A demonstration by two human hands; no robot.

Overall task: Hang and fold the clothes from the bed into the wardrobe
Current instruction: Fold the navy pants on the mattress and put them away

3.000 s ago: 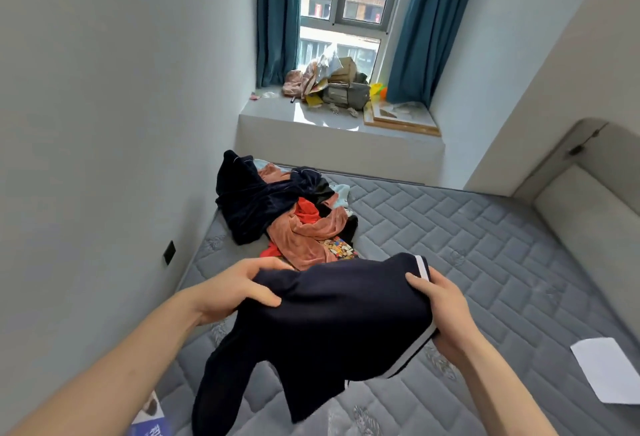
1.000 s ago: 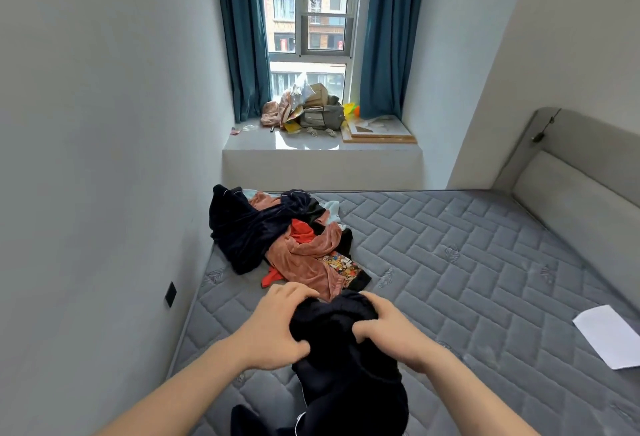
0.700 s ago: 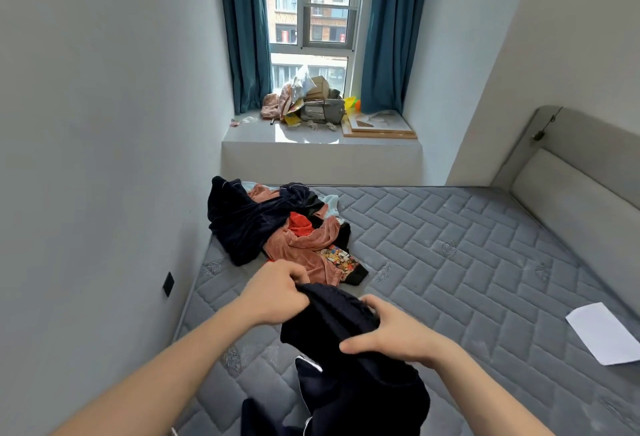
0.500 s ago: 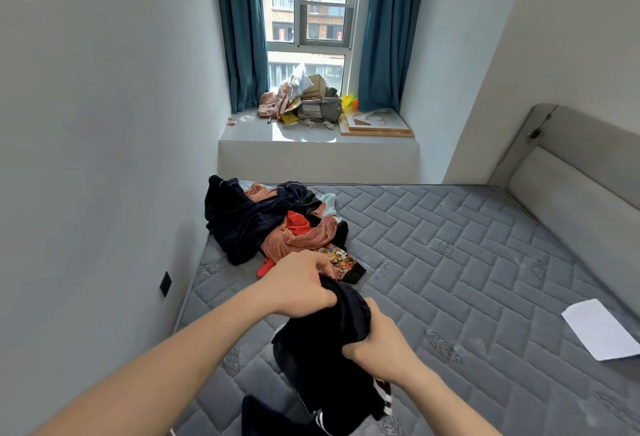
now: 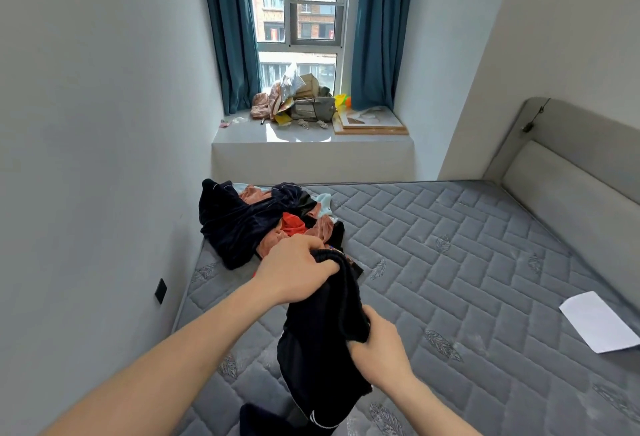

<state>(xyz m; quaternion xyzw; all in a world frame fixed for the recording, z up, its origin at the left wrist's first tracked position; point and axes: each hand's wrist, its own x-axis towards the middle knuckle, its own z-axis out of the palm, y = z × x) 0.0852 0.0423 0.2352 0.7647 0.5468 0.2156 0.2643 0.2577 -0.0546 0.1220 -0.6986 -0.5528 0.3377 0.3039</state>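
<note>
Left hand (image 5: pixel 294 271) clamped on garment (image 5: pixel 322 338) top at 12 o'clock; right hand (image 5: pixel 379 349) pinched its edge lower, toward 4. Hung lengthwise 12 to 6 over bed (image 5: pixel 467 262), hem nearest. Pile (image 5: pixel 256 221) lay beyond at 11.

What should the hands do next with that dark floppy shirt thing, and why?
Probably pull the two hands apart to spread the dark navy garment flat. The left hand grips its top edge and the right hand pinches it lower down, so it hangs bunched above the grey quilted mattress and likely cannot be folded neatly like that.
</note>
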